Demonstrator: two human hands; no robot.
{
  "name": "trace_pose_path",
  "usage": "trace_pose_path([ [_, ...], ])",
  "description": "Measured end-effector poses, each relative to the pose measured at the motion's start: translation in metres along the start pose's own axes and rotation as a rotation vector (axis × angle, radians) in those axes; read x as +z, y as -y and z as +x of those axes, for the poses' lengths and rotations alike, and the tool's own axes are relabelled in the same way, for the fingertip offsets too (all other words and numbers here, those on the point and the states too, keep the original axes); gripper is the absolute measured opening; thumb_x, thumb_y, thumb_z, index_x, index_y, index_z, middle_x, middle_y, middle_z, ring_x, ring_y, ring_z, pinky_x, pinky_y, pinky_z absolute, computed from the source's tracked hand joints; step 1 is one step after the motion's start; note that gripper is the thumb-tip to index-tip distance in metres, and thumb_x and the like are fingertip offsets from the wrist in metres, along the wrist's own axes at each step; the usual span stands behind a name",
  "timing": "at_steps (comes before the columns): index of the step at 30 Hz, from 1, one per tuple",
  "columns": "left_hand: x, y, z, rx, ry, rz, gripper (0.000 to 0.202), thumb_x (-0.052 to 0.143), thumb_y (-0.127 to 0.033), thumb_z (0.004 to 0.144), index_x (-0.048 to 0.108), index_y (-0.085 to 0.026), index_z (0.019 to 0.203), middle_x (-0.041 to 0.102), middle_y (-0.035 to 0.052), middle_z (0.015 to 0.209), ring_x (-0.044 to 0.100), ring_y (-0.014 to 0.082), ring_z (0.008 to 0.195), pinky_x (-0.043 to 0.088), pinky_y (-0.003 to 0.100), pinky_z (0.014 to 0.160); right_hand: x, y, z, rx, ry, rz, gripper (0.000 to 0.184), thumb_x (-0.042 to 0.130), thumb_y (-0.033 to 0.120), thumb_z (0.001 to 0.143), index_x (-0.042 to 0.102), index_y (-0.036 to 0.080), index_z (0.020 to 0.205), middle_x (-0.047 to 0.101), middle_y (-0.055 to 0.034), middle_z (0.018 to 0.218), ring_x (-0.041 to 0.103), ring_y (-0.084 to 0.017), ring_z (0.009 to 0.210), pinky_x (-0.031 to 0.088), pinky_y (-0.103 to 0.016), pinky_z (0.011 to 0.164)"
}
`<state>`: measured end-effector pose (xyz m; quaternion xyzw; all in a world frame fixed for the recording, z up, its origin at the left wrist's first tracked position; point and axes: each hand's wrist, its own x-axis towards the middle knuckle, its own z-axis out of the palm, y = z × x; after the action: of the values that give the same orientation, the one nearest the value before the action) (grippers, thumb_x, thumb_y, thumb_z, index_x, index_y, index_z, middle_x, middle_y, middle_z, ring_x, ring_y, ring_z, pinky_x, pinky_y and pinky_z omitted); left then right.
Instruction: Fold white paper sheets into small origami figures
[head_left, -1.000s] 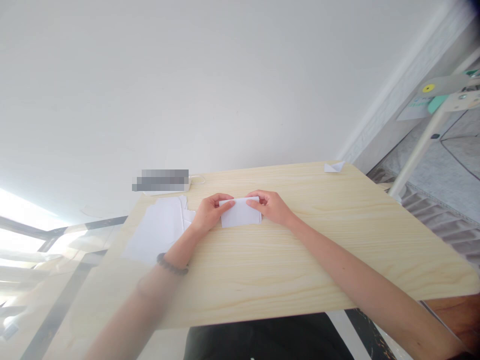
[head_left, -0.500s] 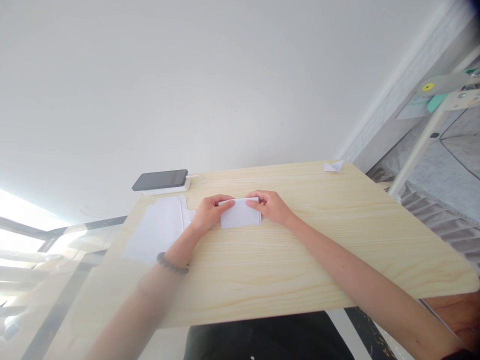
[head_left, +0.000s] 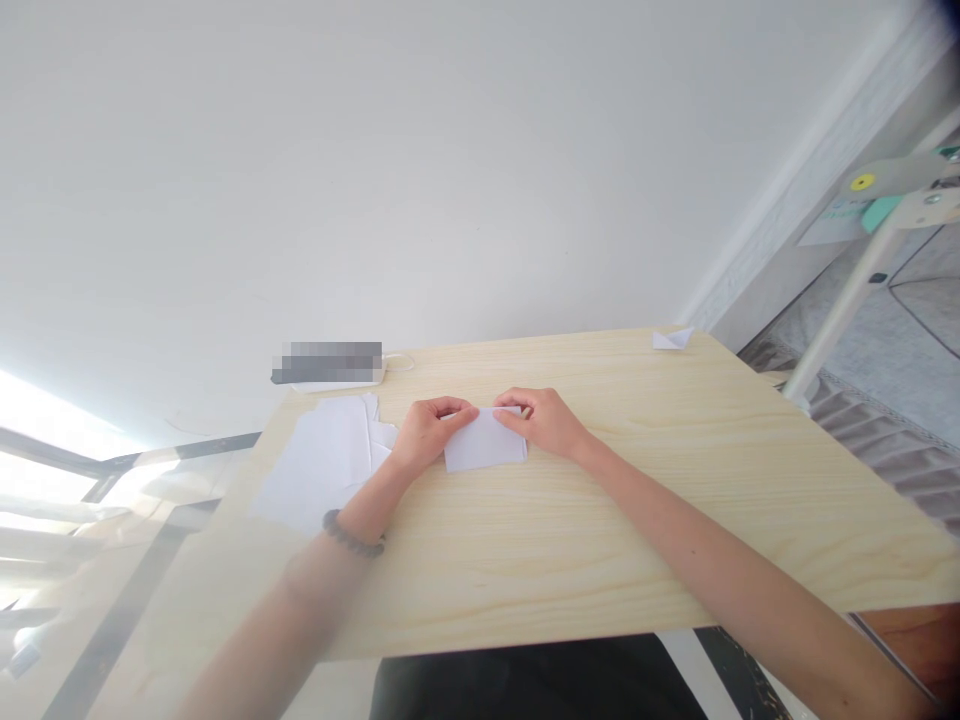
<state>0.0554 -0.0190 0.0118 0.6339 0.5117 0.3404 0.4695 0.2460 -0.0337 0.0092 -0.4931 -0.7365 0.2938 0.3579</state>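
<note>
A small folded sheet of white paper (head_left: 486, 445) lies near the middle of the wooden table (head_left: 540, 560), its layers showing at the right edge. My left hand (head_left: 433, 432) pinches its upper left part between thumb and fingers. At the upper right part, my right hand (head_left: 546, 420) holds the same paper, thumb on top and fingers curled behind the far edge. Both thumbs point toward each other along that far edge. A dark bead bracelet (head_left: 352, 535) is around my left wrist.
Several white paper sheets (head_left: 322, 455) lie to the left, partly behind my left forearm. Behind them a pixelated dark device (head_left: 328, 363) rests on a white block with a cable. A folded paper piece (head_left: 672, 340) sits at the far right corner. The wall (head_left: 480, 180) borders the far edge.
My hands and the paper sit slightly lower in the picture, as the whole view has shifted a little. My left thumb has moved inward along the paper's far edge. Both hands keep their hold.
</note>
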Motion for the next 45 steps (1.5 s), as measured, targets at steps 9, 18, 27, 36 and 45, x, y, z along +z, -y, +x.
trace_pose_path([
  [9,0.002,-0.001,-0.005,0.053,0.021,0.049,0.034,0.058,-0.048,0.067,0.066,-0.017,0.079,0.066,0.0039,0.085,0.057,0.0193,0.077,0.043,0.025,0.063,0.013,0.012,0.0,-0.096,-0.038,-0.102,0.019,0.043,0.027,0.08,0.061,0.02,0.081,0.065,-0.0018,0.081,0.056,-0.014,0.074,0.04,-0.024,0.063],
  [18,0.0,0.003,-0.004,0.024,-0.03,0.051,0.035,0.06,-0.048,0.066,0.067,-0.016,0.079,0.066,0.0039,0.083,0.057,0.0176,0.072,0.04,0.023,0.058,-0.008,0.005,0.001,-0.078,0.063,-0.184,0.018,0.044,0.024,0.078,0.06,0.018,0.073,0.062,-0.001,0.072,0.052,-0.011,0.066,0.035,-0.022,0.058],
  [27,-0.002,0.005,-0.002,-0.009,-0.072,-0.009,0.037,0.061,-0.049,0.063,0.066,-0.015,0.079,0.065,0.0033,0.08,0.055,0.0147,0.067,0.037,0.021,0.054,-0.029,-0.01,0.001,0.054,0.124,-0.037,0.021,0.041,0.029,0.079,0.059,0.018,0.077,0.061,0.0,0.07,0.052,-0.01,0.059,0.038,-0.021,0.055],
  [36,0.001,-0.001,-0.005,0.058,0.005,0.077,0.034,0.056,-0.047,0.069,0.064,-0.016,0.081,0.065,0.0033,0.084,0.056,0.0166,0.075,0.041,0.023,0.06,0.007,0.002,0.001,-0.097,0.021,0.006,0.024,0.041,0.032,0.082,0.061,0.017,0.081,0.063,-0.0012,0.079,0.054,-0.011,0.07,0.036,-0.02,0.055],
  [45,0.004,-0.005,-0.006,0.127,0.054,0.139,0.029,0.053,-0.042,0.071,0.063,-0.016,0.079,0.065,0.0031,0.082,0.057,0.0166,0.076,0.042,0.024,0.064,0.003,0.002,0.0,-0.223,0.07,-0.071,0.022,0.041,0.028,0.083,0.061,0.018,0.081,0.064,-0.0003,0.079,0.055,-0.01,0.069,0.036,-0.021,0.062],
])
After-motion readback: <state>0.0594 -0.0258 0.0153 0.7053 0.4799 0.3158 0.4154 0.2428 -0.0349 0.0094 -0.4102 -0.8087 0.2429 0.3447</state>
